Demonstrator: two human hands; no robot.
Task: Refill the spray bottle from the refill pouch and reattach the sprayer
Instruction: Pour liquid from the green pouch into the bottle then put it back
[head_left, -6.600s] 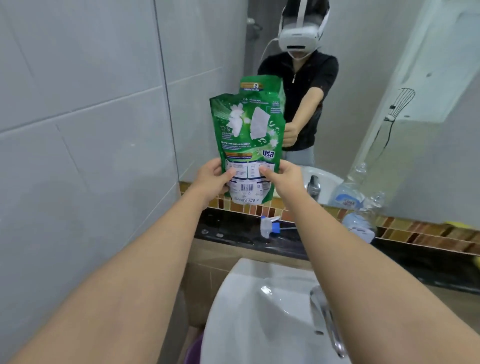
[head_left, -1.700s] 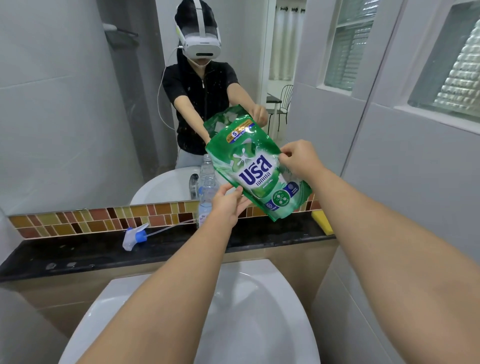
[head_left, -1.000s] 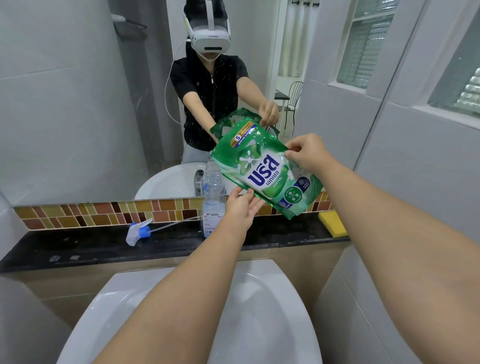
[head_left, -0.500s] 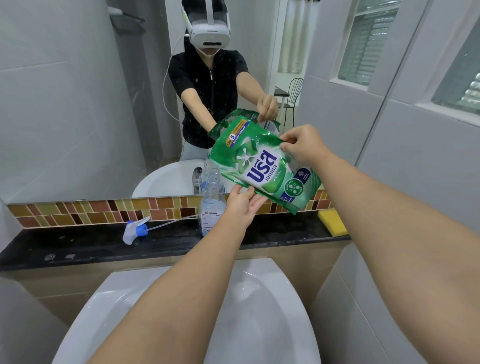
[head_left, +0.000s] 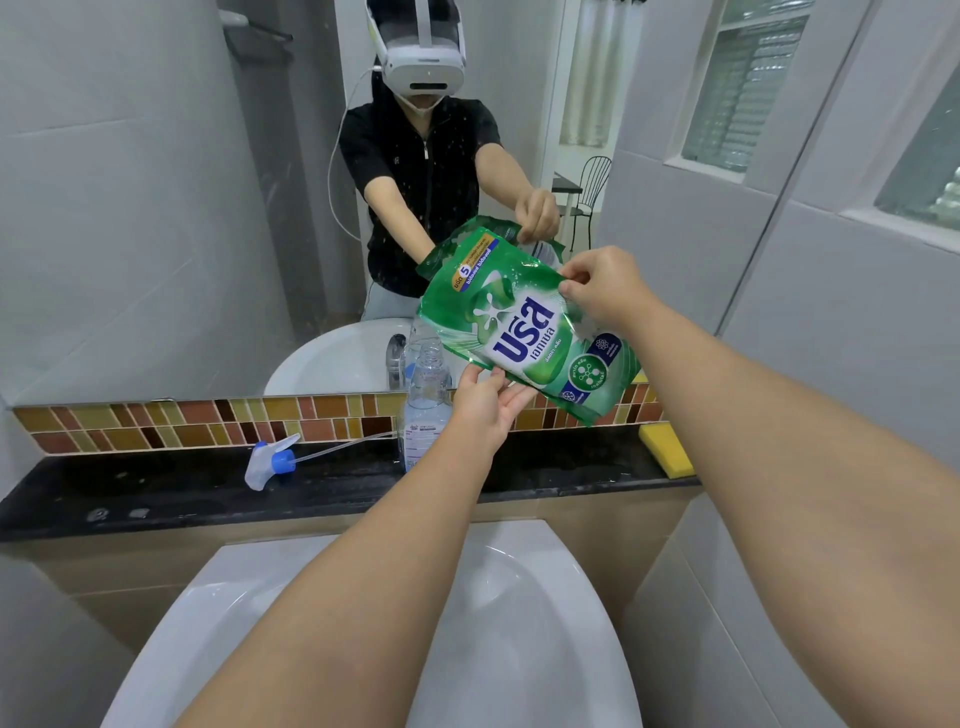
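Note:
I hold the green refill pouch (head_left: 524, 332) tilted over the black ledge, its top corner pointing left and up. My right hand (head_left: 602, 291) pinches its upper right edge. My left hand (head_left: 485, 402) supports its lower edge from beneath with fingers partly apart. The clear spray bottle (head_left: 425, 402) stands uncapped on the ledge just left of my left hand, below the pouch's lower left edge. The sprayer head (head_left: 267, 462), white with a blue collar and a long dip tube, lies on the ledge to the left.
A black stone ledge (head_left: 156, 493) runs under a mosaic tile strip and a mirror showing my reflection. A yellow sponge (head_left: 667, 449) sits at the ledge's right end. The white basin (head_left: 519, 623) lies below my arms. Tiled walls close in on both sides.
Since 6.6 s ago the pouch turned from upright to tilted with its front toward me. In the last second it hardly moved; the view shifted slightly.

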